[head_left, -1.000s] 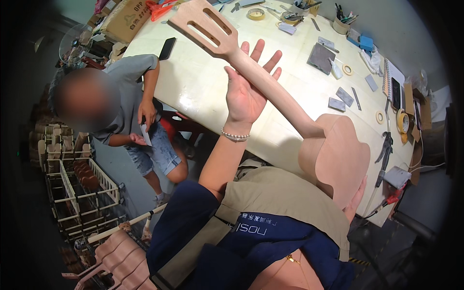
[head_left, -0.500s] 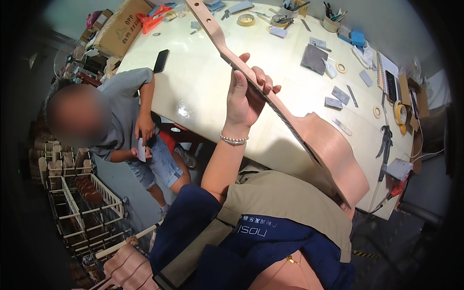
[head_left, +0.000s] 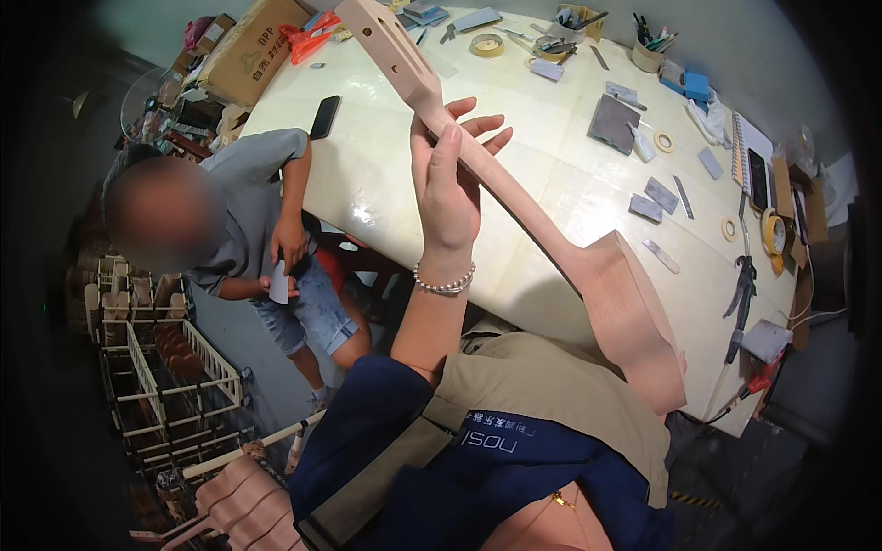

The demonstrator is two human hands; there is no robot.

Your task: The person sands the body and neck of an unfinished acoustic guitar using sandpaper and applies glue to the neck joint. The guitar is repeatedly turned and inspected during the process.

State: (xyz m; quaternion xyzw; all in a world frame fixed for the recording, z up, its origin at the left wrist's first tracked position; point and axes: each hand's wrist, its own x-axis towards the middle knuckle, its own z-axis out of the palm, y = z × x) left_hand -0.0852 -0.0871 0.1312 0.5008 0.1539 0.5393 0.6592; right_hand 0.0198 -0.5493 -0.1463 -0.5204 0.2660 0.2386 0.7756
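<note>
An unfinished, bare-wood ukulele point(head_left: 634, 308) slants across the view, its slotted headstock at the top and its rounded body at the lower right. My left hand point(head_left: 450, 188) holds the neck just below the headstock, thumb on the near side and fingers passing behind it, their tips spread on the far side. The ukulele's body is turned edge-on, with its side toward me, close to my apron point(head_left: 551, 367). I cannot see my right hand; the body and the apron cover the area at the lower end.
A pale table point(head_left: 367, 184) carries a phone point(head_left: 324, 117), sanding blocks point(head_left: 614, 124), tape rolls point(head_left: 487, 44), a pen cup point(head_left: 649, 55) and a clamp point(head_left: 740, 298). At left sits a co-worker point(head_left: 239, 202) holding a pale sheet. Racks point(head_left: 165, 367) and wooden instrument bodies point(head_left: 243, 505) stand lower left.
The ukulele has rolled about its length, showing the headstock slots and more of the body's side. My left hand's grip has shifted closer to the headstock, and its fingers have loosened and spread.
</note>
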